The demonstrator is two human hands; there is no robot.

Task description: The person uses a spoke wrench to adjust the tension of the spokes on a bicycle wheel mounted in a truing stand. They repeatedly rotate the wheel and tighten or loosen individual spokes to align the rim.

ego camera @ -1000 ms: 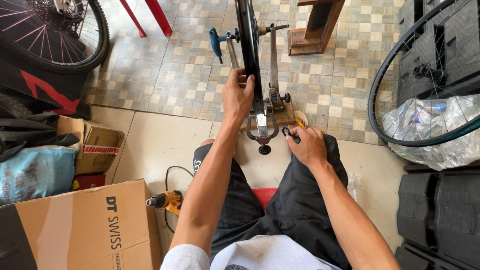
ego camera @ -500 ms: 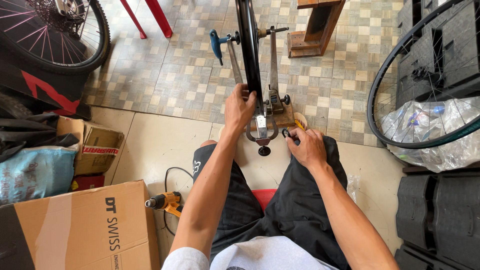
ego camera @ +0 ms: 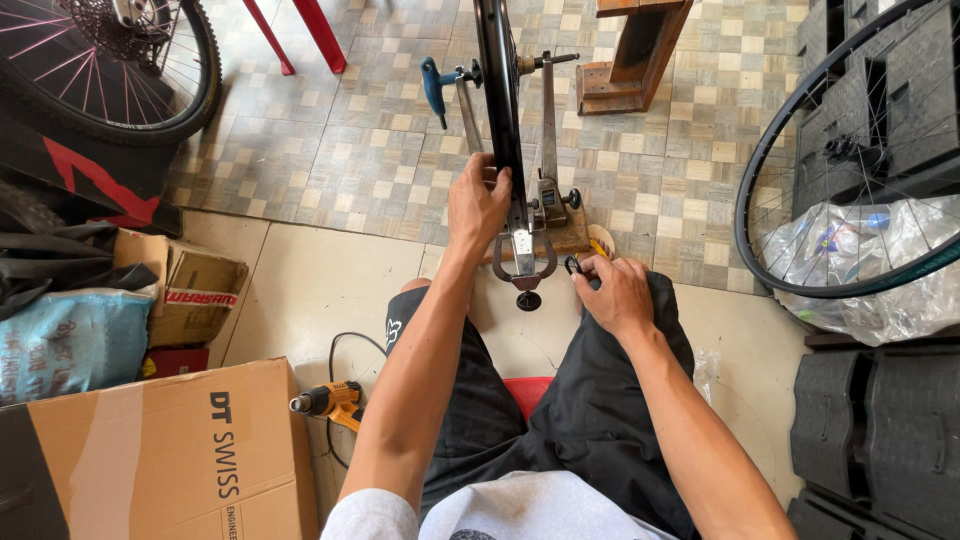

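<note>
The wheel [ego camera: 497,90] stands edge-on in a truing stand [ego camera: 545,150] on the tiled floor, straight ahead of the seated person's knees, its black rim running up out of the top of the view between the stand's two grey uprights. The left hand [ego camera: 478,205] rests against the near side of the rim low down, its fingers [ego camera: 492,172] curled onto the tyre edge and pressed close together, just above the stand's caliper arms [ego camera: 524,262]. The right hand [ego camera: 610,292] sits lower and to the right, near the wooden base [ego camera: 560,238], its fingers bunched and pinching a small dark tool [ego camera: 574,265]; whether this is a spoke key cannot be told. To do this well, I judge the left hand should steady the rim lightly, so that the wheel turns freely and the gap at the caliper tips stays readable, while the right makes only small turns and the rim is checked after each one. A blue-handled hex key [ego camera: 436,85] sticks out at the axle on the stand's left side. Farther off, a yellow cordless drill [ego camera: 328,402] lies on the pale floor beside a cardboard box [ego camera: 150,460], another bicycle wheel [ego camera: 110,65] stands at upper left, and a bare rim with spokes [ego camera: 790,210] leans over a plastic bag [ego camera: 880,270] at right.
</note>
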